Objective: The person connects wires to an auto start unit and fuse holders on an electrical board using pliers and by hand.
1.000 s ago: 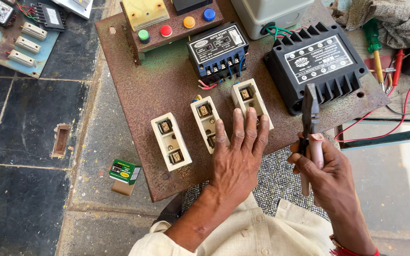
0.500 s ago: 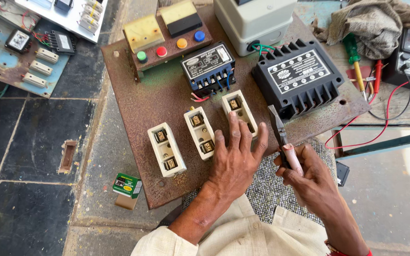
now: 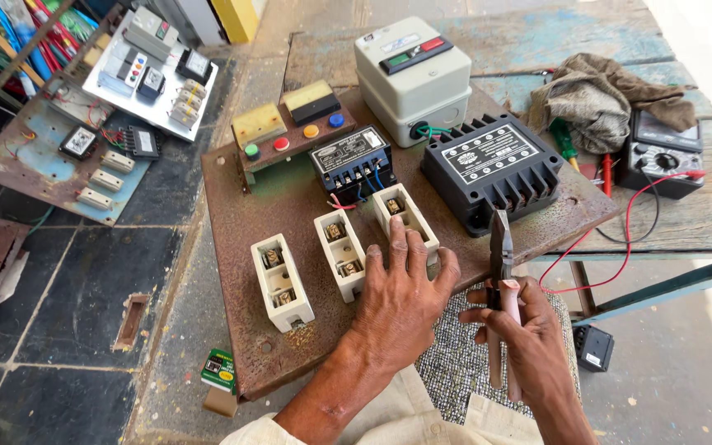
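Resting flat near the front edge of the rusty metal plate point(image 3: 241, 206), my left hand point(image 3: 401, 301) lies open, fingers spread, fingertips touching the rightmost of three cream fuse holders point(image 3: 406, 219); these look rigid, brittle ceramic, best taken by the long sides. Just past the plate's front right edge, my right hand point(image 3: 529, 338) is closed around the pliers point(image 3: 501, 272), jaws up: stiff steel, handles giving sure purchase.

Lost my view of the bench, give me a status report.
Left hand flat on rusty panel, fingers touching right cream fuse holder. Right hand gripping pliers, jaws up. Nothing between them.
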